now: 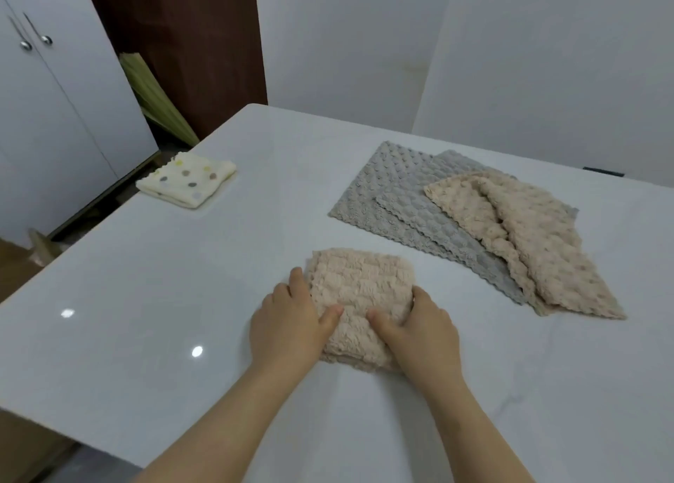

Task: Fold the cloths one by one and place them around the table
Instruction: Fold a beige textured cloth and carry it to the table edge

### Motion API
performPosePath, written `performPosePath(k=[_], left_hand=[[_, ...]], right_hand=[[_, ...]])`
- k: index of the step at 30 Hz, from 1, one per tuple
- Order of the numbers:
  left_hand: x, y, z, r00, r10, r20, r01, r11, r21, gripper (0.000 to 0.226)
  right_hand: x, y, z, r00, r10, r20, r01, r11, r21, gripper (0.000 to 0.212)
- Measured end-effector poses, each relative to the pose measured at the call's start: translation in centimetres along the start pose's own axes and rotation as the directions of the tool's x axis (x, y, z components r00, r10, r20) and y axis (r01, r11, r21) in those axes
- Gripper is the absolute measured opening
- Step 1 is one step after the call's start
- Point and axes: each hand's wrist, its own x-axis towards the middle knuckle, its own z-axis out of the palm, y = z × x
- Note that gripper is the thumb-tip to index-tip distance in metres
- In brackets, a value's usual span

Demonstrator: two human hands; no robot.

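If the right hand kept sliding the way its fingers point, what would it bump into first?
The right hand points up-left across the folded beige cloth it's already pressing, and would probably meet the left hand first.

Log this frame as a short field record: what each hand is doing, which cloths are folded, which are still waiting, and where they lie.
left hand: pressing on the folded beige cloth
right hand: pressing on the same cloth
folded and placed: polka-dot cloth, near the table's far left edge
waiting: two grey cloths, spread flat and overlapping, with a rumpled beige cloth on top
stage: second cloth folded, not yet placed
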Motion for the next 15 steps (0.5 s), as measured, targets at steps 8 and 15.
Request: performPosePath(k=[8, 15], left_hand=[[-0.1, -0.8, -3.3, 0.882, -0.137, 0.452, 0.4, 0.725, -0.561, 0.035], [0.0, -7.0, -8.2, 0.83, -0.054, 0.554, 0.531, 0.377, -0.759, 0.039]], right_hand=[[-1.5, -1.5, -2.0, 0.913, 0.178, 0.368, -0.343, 0.823, 0.452, 0.034], [-2.6, -7.8, 0.8, 0.86, 0.075, 0.505, -0.438, 0.618, 0.653, 0.033]])
